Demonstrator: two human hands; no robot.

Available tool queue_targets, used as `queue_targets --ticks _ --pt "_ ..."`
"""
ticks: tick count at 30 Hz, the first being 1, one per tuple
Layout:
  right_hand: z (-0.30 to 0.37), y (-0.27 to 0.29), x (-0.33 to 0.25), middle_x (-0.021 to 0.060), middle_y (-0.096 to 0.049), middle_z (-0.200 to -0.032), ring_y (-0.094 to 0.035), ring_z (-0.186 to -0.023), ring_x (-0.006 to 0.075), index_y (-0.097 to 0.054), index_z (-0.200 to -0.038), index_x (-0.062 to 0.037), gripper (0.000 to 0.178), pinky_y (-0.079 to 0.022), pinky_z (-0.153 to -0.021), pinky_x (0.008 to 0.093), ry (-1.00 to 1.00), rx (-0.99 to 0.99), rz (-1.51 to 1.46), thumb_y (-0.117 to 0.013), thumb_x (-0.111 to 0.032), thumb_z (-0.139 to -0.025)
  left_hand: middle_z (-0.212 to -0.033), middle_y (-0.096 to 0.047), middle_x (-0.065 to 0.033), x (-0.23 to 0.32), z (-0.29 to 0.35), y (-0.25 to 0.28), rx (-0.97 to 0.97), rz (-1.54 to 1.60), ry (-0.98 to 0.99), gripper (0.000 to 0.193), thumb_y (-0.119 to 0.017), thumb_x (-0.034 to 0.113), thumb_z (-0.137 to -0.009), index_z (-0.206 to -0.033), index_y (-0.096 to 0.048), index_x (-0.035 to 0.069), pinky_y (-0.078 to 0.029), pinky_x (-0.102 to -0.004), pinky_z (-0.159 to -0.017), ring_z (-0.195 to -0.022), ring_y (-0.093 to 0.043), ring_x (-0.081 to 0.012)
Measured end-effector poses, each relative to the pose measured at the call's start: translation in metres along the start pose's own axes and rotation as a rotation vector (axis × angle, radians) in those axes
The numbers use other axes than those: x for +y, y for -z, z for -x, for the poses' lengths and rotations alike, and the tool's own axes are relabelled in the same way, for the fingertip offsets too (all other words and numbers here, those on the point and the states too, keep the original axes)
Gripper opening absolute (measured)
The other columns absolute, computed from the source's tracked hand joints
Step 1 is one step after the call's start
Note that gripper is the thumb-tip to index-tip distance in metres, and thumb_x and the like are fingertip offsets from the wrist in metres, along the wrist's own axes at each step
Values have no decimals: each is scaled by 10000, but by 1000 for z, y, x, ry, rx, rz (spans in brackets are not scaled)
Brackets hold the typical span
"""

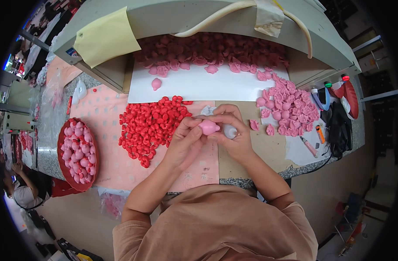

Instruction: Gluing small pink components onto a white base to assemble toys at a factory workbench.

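A small rounded pink plastic piece with a knob at one end (209, 127) is pinched between the fingers of both hands, above the table's front middle. My left hand (183, 145) grips it from the left with thumb and fingers closed. On its other side, my right hand (239, 143) has its thumb and fingers closed around it too. A whitish translucent round object (230, 131) shows between my right fingers; whether that hand holds it I cannot tell. Just left of my hands lies a heap of small red curved plastic parts (153, 124).
Pink shell-like pieces are heaped at the right (290, 106) and under a grey hood (212, 48). A red basket (97, 167) of pink pieces with red parts stands left. An orange cutter (320, 134), a tube (310, 147) and bottles (348, 98) lie right. Another person (27, 191) sits far left.
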State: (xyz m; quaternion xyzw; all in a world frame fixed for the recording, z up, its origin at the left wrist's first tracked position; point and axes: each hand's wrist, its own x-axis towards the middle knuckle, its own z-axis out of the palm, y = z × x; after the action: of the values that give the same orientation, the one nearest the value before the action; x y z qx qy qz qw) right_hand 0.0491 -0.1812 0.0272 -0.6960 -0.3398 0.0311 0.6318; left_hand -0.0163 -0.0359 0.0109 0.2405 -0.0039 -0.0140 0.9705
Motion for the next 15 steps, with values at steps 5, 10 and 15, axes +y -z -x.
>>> queue_targets --ticks 5,10,15 --pt "-1 -16 9 106 -466 -1234 -491 -1128 231 -605 -1064 -70 285 -395 -977 372 -117 -11 -673 -678 -45 -789 -1168 -549 -30 -4 2 3 25 52 -53 90 -596 133 -881 -960 -593 175 -396 -367 -936 -1114 -500 -184" --pt "3 -26 14 139 -416 -1332 -459 -1199 261 -614 -1077 -125 267 -394 -991 398 -237 -29 -936 -628 -31 -828 -1168 -549 -10 -4 0 3 36 33 -89 103 -619 148 -868 -960 -595 188 -399 -365 -930 -1098 -504 -174" --pt "5 -30 14 139 -409 -1340 -466 -1196 267 -618 -1086 -159 256 -407 -970 396 -213 -34 -1022 -587 -42 -860 -1166 -548 -7 -7 1 4 39 3 -136 106 -618 157 -871 -968 -596 193 -445 -326 -830 -1021 -539 -161"
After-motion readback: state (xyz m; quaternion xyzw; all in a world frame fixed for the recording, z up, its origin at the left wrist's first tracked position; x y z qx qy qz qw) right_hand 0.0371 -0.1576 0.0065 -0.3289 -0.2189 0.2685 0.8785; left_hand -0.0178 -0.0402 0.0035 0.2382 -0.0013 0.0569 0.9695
